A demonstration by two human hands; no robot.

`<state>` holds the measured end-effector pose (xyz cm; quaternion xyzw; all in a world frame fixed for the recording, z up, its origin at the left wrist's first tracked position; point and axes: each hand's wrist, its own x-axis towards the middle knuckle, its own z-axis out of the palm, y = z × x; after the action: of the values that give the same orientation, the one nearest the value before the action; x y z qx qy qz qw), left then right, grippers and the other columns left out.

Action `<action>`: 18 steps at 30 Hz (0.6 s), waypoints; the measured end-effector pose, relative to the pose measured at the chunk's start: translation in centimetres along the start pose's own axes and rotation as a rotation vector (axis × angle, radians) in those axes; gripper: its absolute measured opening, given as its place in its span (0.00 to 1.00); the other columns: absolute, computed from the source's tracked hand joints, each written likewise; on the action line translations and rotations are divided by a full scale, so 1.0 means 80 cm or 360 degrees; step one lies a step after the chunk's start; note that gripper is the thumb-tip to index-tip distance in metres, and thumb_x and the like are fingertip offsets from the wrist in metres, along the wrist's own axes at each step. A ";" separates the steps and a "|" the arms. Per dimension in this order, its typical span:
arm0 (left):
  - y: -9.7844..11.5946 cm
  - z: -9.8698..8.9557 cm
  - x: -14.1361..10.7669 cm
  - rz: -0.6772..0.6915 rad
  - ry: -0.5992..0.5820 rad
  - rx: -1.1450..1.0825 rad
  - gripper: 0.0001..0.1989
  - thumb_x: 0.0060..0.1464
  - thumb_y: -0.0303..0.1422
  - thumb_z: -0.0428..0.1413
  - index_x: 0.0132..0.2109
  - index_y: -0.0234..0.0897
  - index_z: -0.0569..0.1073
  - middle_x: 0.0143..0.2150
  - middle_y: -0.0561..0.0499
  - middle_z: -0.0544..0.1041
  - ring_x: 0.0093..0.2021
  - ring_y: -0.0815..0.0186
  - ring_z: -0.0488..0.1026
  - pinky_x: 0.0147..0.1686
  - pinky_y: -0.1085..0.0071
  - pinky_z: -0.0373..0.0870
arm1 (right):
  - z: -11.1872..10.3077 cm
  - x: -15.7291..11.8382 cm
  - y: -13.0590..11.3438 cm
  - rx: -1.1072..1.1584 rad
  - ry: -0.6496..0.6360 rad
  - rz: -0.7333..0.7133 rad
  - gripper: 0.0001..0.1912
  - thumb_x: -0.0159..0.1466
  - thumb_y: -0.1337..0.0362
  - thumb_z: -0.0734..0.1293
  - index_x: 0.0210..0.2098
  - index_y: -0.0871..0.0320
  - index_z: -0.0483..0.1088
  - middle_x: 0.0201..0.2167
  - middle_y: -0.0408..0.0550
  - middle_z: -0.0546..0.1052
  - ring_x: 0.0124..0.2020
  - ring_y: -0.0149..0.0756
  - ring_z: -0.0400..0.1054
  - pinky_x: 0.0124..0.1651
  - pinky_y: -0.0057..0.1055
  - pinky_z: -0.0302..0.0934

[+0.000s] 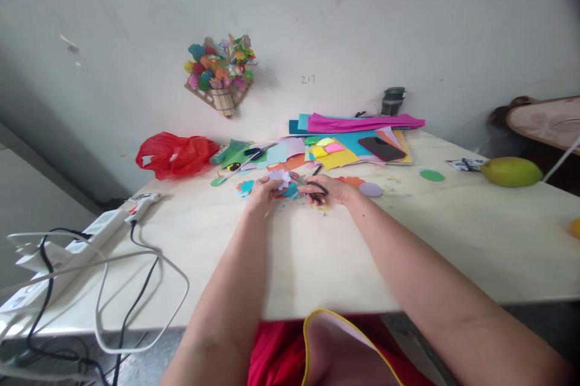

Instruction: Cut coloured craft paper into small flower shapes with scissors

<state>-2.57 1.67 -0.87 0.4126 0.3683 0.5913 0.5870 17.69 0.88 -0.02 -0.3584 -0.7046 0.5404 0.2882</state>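
My left hand (265, 191) pinches a lilac paper flower (280, 179) with a scalloped edge. To its right, my right hand (327, 188) grips a pair of scissors (318, 188) by the dark handles, with the blades pointing left toward the flower. Whether the blades touch the paper is too small to tell. Below and around the hands lie a blue paper piece (289, 191), small paper scraps (321, 211) and another blue cut-out (247, 187). An orange scalloped paper (352, 182) and a lilac paper circle (370, 189) rest beside my right hand.
Coloured paper sheets (347, 156), a phone (382, 148) and a second pair of scissors (260, 151) lie at the back. A red plastic bag (174, 155) stands left, above a power strip (97, 232) with cables. A yellow-green fruit (511, 172) lies right.
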 end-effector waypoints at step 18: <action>0.000 0.000 -0.001 -0.0013 -0.0039 -0.0031 0.10 0.32 0.24 0.62 0.28 0.32 0.75 0.28 0.49 0.78 0.29 0.66 0.74 0.34 0.69 0.74 | 0.000 0.005 0.008 -0.0098 -0.0041 -0.0015 0.19 0.56 0.51 0.71 0.24 0.60 0.65 0.17 0.43 0.72 0.14 0.25 0.61 0.15 0.22 0.47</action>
<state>-2.57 1.56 -0.91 0.4126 0.3570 0.5872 0.5979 17.60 1.33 -0.60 -0.3568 -0.7262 0.5216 0.2706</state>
